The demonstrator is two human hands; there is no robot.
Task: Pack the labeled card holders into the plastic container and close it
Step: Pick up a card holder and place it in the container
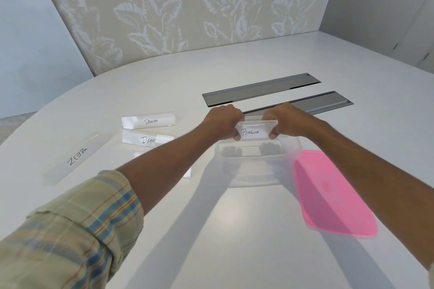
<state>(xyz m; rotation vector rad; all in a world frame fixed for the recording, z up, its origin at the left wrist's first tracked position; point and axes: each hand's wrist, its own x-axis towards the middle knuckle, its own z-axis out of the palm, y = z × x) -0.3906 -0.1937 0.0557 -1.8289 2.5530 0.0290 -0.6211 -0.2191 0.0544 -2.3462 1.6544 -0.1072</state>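
Counts on the white table

Four readable card holders: Penguin (253, 132), Panda (149, 120), Bear (147, 139), Zebra (75, 158); a fifth (187, 172) peeks out mid-frame. One clear container (256, 166), one pink lid (333, 195), two grey panels (260, 88).

White rounded table (234, 230) with 2 grey inset channels (260, 88), against a leaf-patterned wall panel (178, 4).

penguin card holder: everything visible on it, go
The penguin card holder is a long clear plastic holder with a white card hand-lettered "PENGUIN" in dark ink. Its label faces the camera, long axis level. The left hand pinches its left end, the right hand its right end, above the far side of the open clear container. Contact with the container can't be judged.
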